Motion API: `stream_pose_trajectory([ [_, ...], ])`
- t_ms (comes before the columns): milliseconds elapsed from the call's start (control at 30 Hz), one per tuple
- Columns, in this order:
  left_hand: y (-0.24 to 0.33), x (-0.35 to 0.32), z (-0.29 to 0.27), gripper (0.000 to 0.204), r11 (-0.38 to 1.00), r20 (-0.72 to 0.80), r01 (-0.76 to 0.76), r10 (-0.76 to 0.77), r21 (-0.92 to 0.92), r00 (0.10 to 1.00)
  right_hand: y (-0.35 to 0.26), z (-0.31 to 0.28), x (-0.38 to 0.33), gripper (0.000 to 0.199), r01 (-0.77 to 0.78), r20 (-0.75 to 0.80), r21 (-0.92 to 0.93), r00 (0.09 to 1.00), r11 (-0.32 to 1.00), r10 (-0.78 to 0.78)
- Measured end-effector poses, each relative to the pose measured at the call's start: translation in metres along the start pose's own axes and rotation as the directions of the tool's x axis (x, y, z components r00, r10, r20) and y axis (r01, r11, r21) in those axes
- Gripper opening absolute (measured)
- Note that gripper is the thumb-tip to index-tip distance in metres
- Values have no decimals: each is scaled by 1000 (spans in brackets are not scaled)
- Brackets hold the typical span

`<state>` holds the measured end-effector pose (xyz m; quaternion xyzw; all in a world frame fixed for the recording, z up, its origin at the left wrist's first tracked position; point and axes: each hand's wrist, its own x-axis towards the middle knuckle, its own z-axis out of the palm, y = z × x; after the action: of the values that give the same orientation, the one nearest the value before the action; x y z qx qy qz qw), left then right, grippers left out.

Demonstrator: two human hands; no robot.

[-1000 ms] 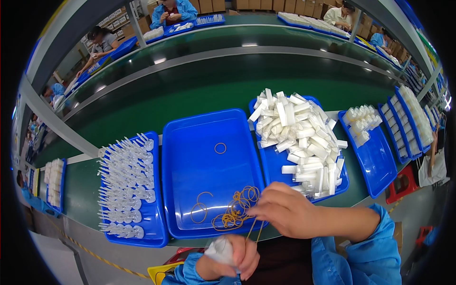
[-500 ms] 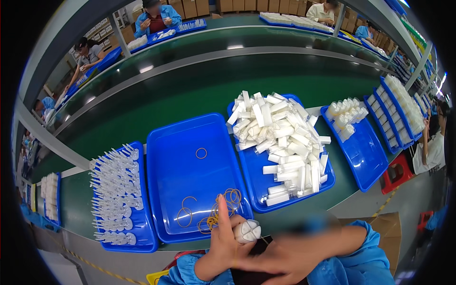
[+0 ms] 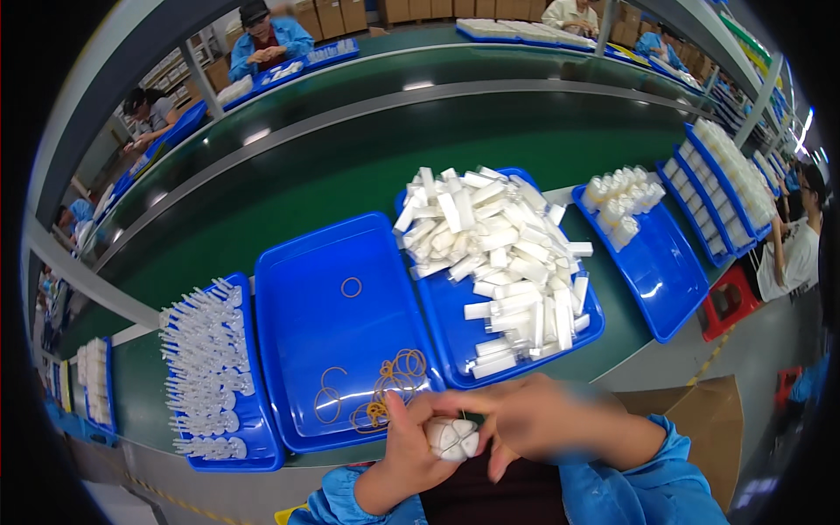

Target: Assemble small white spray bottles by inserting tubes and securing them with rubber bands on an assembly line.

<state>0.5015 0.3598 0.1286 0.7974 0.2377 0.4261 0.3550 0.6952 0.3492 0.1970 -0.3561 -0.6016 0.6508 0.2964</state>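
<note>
My left hand (image 3: 411,446) is closed round a bundle of white wedge-shaped pieces (image 3: 454,440), whose rounded ends face up. Over the bundle reaches my right hand (image 3: 534,420), partly blurred, with its fingers bent at the bundle's far and right sides. A thin tan strand, apparently a rubber band (image 3: 465,415), runs from its fingers to the bundle; most of it is hidden. Just beyond, several loose rubber bands (image 3: 376,409) lie in a blue tray (image 3: 324,254). To the right, another blue tray (image 3: 588,337) is heaped with white pieces (image 3: 499,236) in clear sleeves.
At left, a blue tray (image 3: 258,446) holds rows of clear plastic parts with thin stems (image 3: 206,359). At right, a blue tray (image 3: 669,302) carries banded white bundles (image 3: 621,206), beside stacked full trays (image 3: 726,188). Behind runs a green conveyor belt (image 3: 350,166); several people work across it.
My right hand has moved up and left onto the bundle, its fingers now bent round it. My left index finger, upright before, has curled toward the bundle. The view has shifted slightly.
</note>
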Motion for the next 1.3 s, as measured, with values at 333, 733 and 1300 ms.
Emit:
stream_pose_trajectory([
  [333,11,8,-3,120,929,20,229,-234,-292,972,14,19,11,34,213,-366,-584,792,783,-488],
  [733,19,11,3,117,622,107,412,-466,-666,878,30,37,18,53,257,-272,-800,650,542,-710],
  [1300,28,-16,-36,76,911,-114,148,-206,-385,972,11,-74,-49,38,-138,-514,-856,320,498,-796],
])
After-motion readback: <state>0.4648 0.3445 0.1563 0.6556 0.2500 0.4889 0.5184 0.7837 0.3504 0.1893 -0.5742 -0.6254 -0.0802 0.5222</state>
